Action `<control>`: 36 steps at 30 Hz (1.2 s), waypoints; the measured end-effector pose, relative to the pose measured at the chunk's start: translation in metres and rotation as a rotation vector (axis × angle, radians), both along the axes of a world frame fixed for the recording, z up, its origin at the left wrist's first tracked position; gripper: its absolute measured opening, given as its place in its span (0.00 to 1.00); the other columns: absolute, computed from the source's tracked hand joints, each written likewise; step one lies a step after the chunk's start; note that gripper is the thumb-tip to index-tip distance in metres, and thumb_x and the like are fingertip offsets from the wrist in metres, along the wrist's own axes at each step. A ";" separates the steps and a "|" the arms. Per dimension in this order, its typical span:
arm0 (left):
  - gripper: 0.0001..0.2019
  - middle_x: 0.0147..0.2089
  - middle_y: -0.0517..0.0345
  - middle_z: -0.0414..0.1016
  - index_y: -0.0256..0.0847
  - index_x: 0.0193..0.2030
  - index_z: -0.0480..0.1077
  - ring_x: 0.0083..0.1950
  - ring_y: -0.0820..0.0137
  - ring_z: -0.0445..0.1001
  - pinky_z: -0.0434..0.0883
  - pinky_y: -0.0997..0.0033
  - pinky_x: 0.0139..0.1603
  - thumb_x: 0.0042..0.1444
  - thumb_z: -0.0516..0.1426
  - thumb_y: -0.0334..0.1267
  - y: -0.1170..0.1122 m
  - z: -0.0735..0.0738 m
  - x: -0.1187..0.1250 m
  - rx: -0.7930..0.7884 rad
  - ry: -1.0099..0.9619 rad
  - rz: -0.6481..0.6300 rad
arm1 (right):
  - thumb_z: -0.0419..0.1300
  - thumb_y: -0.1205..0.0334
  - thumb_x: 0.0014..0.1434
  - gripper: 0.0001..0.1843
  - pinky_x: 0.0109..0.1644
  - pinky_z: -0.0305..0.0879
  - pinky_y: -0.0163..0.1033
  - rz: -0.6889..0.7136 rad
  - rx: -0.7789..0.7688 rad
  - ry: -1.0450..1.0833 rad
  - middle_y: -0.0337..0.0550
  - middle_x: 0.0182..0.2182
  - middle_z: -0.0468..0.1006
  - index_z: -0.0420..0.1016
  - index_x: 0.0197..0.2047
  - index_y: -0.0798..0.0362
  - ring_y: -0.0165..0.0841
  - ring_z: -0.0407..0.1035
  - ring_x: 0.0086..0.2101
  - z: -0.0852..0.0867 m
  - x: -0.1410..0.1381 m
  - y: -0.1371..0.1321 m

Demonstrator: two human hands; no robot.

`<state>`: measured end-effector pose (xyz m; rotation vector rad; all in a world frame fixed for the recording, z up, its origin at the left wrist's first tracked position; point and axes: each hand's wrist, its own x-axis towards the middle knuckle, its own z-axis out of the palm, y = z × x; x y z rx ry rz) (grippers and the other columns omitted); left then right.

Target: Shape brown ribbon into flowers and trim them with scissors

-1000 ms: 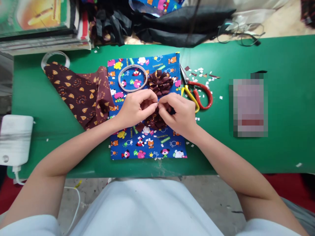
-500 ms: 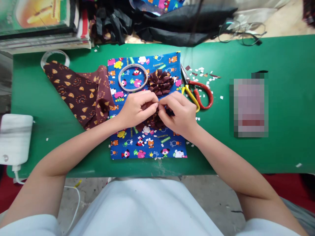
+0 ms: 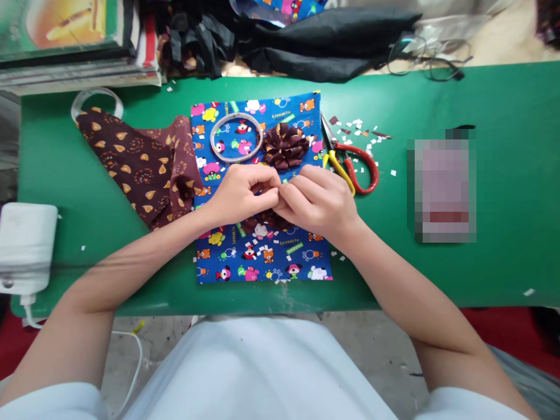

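My left hand (image 3: 247, 195) and my right hand (image 3: 326, 201) meet over a blue cloth (image 3: 236, 271) printed with cartoon animals. Both are closed, fingertips pinched together on dark brown fabric (image 3: 273, 219), most of which is hidden beneath them. The exact spot of the grip is covered by my fingers. Just beyond, a gathered brown fabric flower (image 3: 285, 146) lies on the blue cloth. Left of the flower is a pale ring, like a tape roll (image 3: 213, 140). Red and yellow handled scissors (image 3: 371, 175) rest to the right, partly on the cloth's edge.
Brown leaf-patterned fabric (image 3: 131, 157) lies at left, over part of another white ring (image 3: 118, 105). Small white scraps (image 3: 394, 173) are scattered about. Books (image 3: 79, 76), black fabric (image 3: 315, 52) and glasses (image 3: 446, 73) line the back. A white charger (image 3: 28, 245) sits left, a blurred-out object (image 3: 441, 186) right.
My right hand has turned and curled its fingers in more, shifting slightly left against my left fingertips. My left hand has barely moved. The items around them stay put.
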<state>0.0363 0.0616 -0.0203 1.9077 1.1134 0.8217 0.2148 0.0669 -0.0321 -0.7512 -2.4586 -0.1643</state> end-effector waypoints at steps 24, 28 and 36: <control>0.06 0.26 0.61 0.69 0.38 0.30 0.69 0.27 0.76 0.64 0.61 0.75 0.28 0.56 0.53 0.35 0.003 -0.004 -0.004 0.074 0.005 -0.007 | 0.54 0.67 0.56 0.08 0.28 0.55 0.34 -0.049 -0.590 0.436 0.34 0.20 0.67 0.65 0.26 0.53 0.26 0.59 0.22 0.003 -0.003 0.003; 0.08 0.26 0.62 0.68 0.39 0.30 0.67 0.27 0.76 0.63 0.61 0.74 0.28 0.59 0.52 0.37 0.003 -0.005 -0.003 0.081 0.004 0.029 | 0.54 0.64 0.58 0.08 0.28 0.55 0.34 -0.025 -0.662 0.455 0.35 0.21 0.67 0.66 0.27 0.53 0.26 0.59 0.23 0.004 -0.001 0.005; 0.04 0.27 0.61 0.67 0.43 0.35 0.65 0.28 0.74 0.65 0.63 0.72 0.28 0.58 0.53 0.39 0.001 -0.010 -0.003 0.061 -0.038 0.104 | 0.55 0.66 0.57 0.07 0.29 0.55 0.34 -0.053 -0.664 0.462 0.34 0.21 0.66 0.66 0.27 0.53 0.26 0.58 0.23 0.003 -0.003 0.005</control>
